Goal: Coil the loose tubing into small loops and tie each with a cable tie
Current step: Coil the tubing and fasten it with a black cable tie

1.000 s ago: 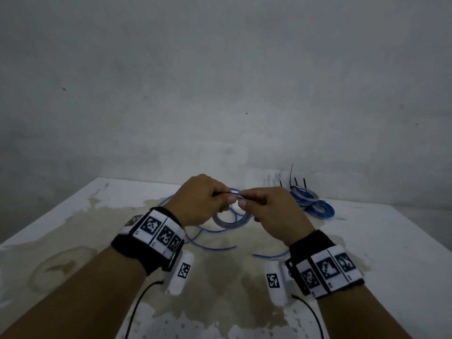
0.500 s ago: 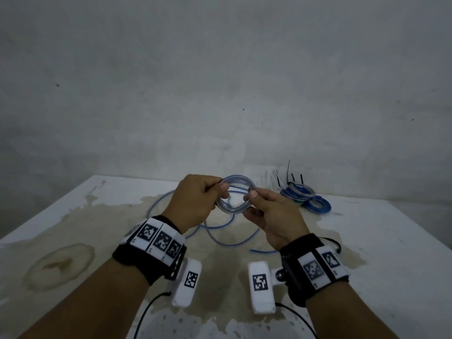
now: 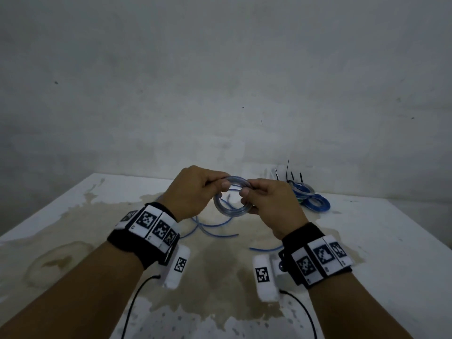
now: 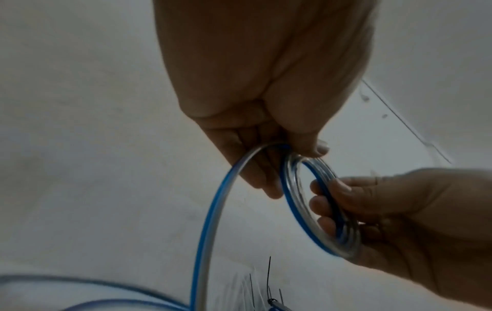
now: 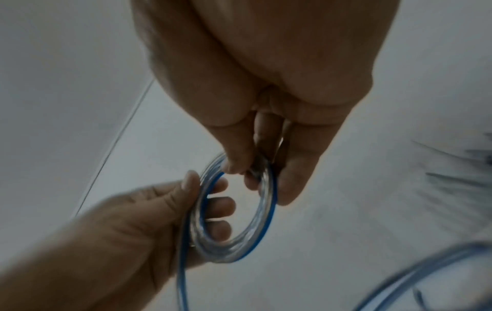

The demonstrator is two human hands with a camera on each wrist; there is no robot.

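Head view: both hands hold a small coil (image 3: 231, 197) of clear, blue-striped tubing above the desk (image 3: 367, 241). Half a second ago the coil stood higher and more face-on; now it hangs lower between the hands, tilted down — likely another wrap being laid on, so coiling is still underway and no tie is on this one. Left hand (image 3: 193, 192) clenches its grip on the coil's left top, right hand (image 3: 269, 201) on the right side. Loose tubing (image 3: 210, 226) trails in curves over the stained white desk. Far right sit finished coils (image 3: 309, 199), blue and clear, with black cable-tie tails (image 3: 289, 167) sticking up.

Left wrist view: left hand (image 4: 266, 94) pinches the coil (image 4: 301, 189) at the top, thumb over it; right hand (image 4: 399, 221) has fingers curled through the ring. The free run of tubing (image 4: 210, 221) arcs down from the left grip — glossy, springy, thin-walled by the look. The coil is several wraps thick, a round, fairly tight ring.

Right wrist view: right hand (image 5: 266, 84) grips the upper rim of the coil (image 5: 263, 210), left hand (image 5: 133, 231) holds the lower left with fingers through it. The blue stripe runs along the outer edge. Blurred at the edges — more tubing (image 5: 426, 263) lower right.
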